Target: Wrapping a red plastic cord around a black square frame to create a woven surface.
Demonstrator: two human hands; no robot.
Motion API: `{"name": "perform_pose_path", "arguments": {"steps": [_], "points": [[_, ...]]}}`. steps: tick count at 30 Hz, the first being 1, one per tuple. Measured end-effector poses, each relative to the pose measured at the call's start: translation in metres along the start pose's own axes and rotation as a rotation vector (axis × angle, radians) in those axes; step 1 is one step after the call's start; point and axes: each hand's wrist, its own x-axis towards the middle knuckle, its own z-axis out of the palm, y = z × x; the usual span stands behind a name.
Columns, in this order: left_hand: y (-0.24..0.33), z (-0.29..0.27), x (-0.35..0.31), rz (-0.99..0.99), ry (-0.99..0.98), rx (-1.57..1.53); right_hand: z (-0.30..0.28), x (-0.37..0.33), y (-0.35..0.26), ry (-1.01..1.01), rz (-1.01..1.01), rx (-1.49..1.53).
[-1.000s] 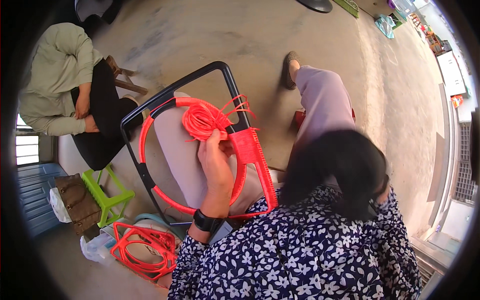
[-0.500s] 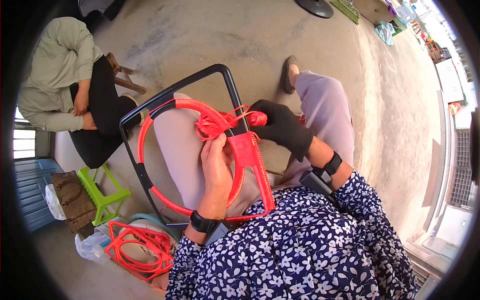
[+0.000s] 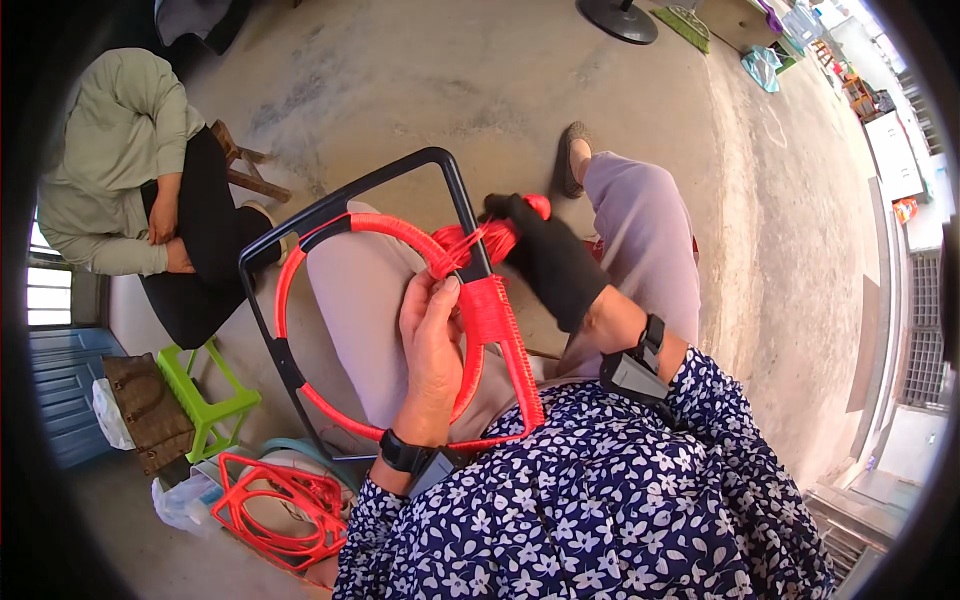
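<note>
Across my lap lies a black metal frame (image 3: 463,200) with a ring (image 3: 281,300) inside it, much of both wrapped in red cord. My bare left hand (image 3: 432,335) is closed on it where the ring meets the frame's right side, thumb on top beside the wrapped band (image 3: 487,312). In a black glove, my right hand (image 3: 545,255) is closed around a bundle of red cord (image 3: 499,240) just right of the frame. Loose strands run from the bundle across the tube toward my left fingers. The glove hides part of the bundle.
At lower left, more red-wrapped frames (image 3: 300,495) are piled near a plastic bag (image 3: 185,505). A green stool (image 3: 203,400) and a brown handbag (image 3: 148,405) stand beyond. A person (image 3: 125,150) sits at the left. A black round base (image 3: 618,22) and a broom (image 3: 685,28) are far off.
My right hand has turned and moved slightly up and left, bringing the cord bundle round the frame's right side. The loops of loose cord near my left fingers have drawn in. My left hand keeps its hold.
</note>
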Motion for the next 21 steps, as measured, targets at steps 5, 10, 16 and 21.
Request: {"name": "perform_pose_path", "arguments": {"steps": [5, 10, 16, 21], "points": [[-0.002, -0.01, 0.002, 0.033, -0.009, 0.076, -0.047, -0.011, -0.028, 0.127, -0.297, 0.286], [0.0, -0.015, 0.001, 0.029, -0.018, 0.055, -0.165, -0.054, -0.045, 0.31, -0.292, 0.734], [-0.003, -0.01, 0.003, 0.046, -0.012, 0.048, -0.301, -0.142, -0.048, 0.568, -0.225, 0.462], [0.002, -0.007, -0.001, 0.018, 0.006, 0.054, -0.145, -0.085, -0.066, 0.303, 0.006, 0.022]]}}
